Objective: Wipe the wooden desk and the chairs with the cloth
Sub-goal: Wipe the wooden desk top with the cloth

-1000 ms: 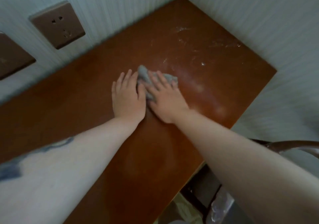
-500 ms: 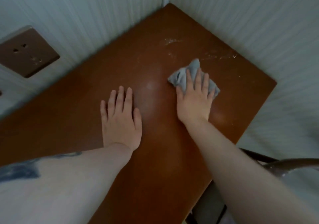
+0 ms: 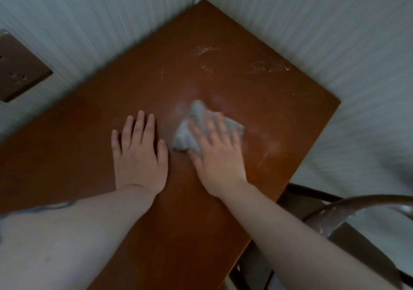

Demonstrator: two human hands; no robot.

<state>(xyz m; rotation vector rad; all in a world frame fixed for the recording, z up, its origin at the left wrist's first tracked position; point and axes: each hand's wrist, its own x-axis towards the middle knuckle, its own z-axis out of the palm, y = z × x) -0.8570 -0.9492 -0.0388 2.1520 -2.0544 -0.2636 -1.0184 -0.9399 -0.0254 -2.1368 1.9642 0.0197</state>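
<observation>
Right hand (image 3: 218, 155) flat, fingers straight, pressing cloth (image 3: 196, 131) onto counter (image 3: 268, 115), frame centre; left hand (image 3: 139, 153) flat, grip empty.

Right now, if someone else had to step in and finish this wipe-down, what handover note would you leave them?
Left hand: flat on the wooden desk, fingers straight, holding nothing.
Right hand: fingers spread, pressing the grey cloth onto the desk mid-surface.
Done: the near part of the desk looks free of specks.
Left: white specks toward the far corner by the wall, faint smears right of the cloth, then the chair at the desk's right edge, apparently untouched and dusty.
</observation>
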